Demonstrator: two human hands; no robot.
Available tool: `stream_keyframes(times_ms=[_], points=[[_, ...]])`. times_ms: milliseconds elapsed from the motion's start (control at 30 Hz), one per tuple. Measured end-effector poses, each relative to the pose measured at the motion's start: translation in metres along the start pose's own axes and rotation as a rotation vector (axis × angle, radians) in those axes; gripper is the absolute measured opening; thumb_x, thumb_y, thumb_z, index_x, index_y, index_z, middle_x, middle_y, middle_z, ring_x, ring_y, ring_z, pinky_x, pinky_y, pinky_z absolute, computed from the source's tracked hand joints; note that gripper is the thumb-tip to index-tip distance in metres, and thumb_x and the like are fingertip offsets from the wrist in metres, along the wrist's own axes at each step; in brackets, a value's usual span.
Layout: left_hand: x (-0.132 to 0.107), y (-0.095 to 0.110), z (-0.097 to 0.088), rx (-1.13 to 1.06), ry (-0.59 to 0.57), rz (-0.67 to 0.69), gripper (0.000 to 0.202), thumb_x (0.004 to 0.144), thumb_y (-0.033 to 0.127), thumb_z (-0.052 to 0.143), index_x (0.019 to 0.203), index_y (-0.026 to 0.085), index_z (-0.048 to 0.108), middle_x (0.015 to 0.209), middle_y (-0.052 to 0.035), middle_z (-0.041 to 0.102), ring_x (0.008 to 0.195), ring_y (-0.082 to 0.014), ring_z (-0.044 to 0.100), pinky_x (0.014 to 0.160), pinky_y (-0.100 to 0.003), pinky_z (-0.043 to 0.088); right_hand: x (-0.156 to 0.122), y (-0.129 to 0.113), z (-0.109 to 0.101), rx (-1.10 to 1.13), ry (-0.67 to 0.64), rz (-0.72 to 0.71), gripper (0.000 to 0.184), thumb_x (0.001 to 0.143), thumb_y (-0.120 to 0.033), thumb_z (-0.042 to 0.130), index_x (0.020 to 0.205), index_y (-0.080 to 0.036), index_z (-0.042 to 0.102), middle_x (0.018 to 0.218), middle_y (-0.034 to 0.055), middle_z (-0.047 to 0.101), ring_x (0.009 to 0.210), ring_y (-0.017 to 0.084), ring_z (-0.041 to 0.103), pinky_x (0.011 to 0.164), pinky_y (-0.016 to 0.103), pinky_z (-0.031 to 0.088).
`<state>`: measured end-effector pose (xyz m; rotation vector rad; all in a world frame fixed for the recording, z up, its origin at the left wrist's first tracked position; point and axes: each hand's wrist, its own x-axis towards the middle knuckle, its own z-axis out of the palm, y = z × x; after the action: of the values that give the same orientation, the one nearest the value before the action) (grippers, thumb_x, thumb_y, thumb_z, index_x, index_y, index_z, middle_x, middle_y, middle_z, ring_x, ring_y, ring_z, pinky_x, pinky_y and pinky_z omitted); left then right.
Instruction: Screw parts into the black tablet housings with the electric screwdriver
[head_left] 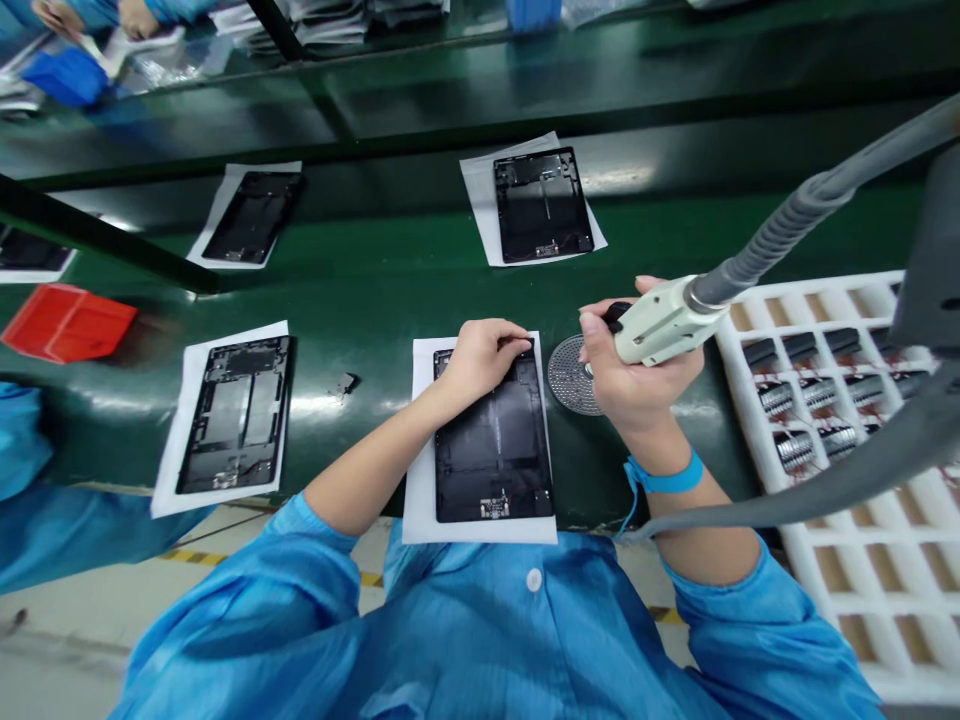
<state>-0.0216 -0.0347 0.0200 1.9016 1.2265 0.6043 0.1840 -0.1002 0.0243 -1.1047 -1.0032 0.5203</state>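
Note:
A black tablet back shell lies on a white sheet on the green belt right in front of me. My left hand rests on the shell's top left corner, fingers curled and pressing on it. My right hand is wrapped round a pale electric screwdriver with a grey hose, held over a round perforated screw dish just right of the shell. A blue strap circles my right wrist.
Three more shells on white sheets lie on the belt. A white foam tray with small parts stands at right. A red bin sits at left, next to another person's blue sleeve.

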Motion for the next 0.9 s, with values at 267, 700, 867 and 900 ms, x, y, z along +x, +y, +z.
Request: stream_keyframes(times_ms=[267,700,867,900], points=[[0.008,-0.022,0.010,0.247,0.041,0.131,0.013,0.107,0.020,0.085,0.098,0.026,0.093,0.103,-0.0085,0.083,0.106,-0.0286,0.071,0.105,-0.049,0.058,0.002,-0.001,0.011,-0.005,0.044,-0.108,0.058,0.095,-0.071,0.095,0.132,-0.034,0.068,0.093,-0.0004,0.080,0.073,0.024,0.082,0.083,0.053,0.081],[0.021,-0.025,0.022,0.236,0.040,0.210,0.017,0.113,0.027,0.079,0.108,0.022,0.095,0.107,-0.0118,0.081,0.113,-0.0335,0.069,0.099,-0.049,0.053,0.029,0.005,0.043,0.037,0.068,-0.282,0.049,0.108,-0.043,0.087,0.150,-0.035,0.062,0.108,-0.0009,0.080,0.064,0.014,0.071,0.073,0.037,0.074],[0.020,-0.025,0.027,0.195,0.055,0.234,0.015,0.111,0.023,0.080,0.105,0.022,0.094,0.106,-0.0115,0.079,0.117,-0.0354,0.069,0.101,-0.051,0.052,0.036,0.035,0.062,-0.016,0.039,-0.287,0.051,0.111,-0.043,0.078,0.155,-0.032,0.055,0.111,0.0016,0.078,0.057,0.010,0.063,0.059,0.031,0.064],[0.020,-0.025,0.028,0.183,0.055,0.232,0.014,0.110,0.022,0.080,0.104,0.021,0.093,0.106,-0.0115,0.078,0.118,-0.0359,0.069,0.102,-0.051,0.052,0.035,0.039,0.060,-0.021,0.009,-0.276,0.054,0.112,-0.045,0.078,0.159,-0.032,0.053,0.114,0.0022,0.078,0.057,0.009,0.061,0.059,0.030,0.063]])
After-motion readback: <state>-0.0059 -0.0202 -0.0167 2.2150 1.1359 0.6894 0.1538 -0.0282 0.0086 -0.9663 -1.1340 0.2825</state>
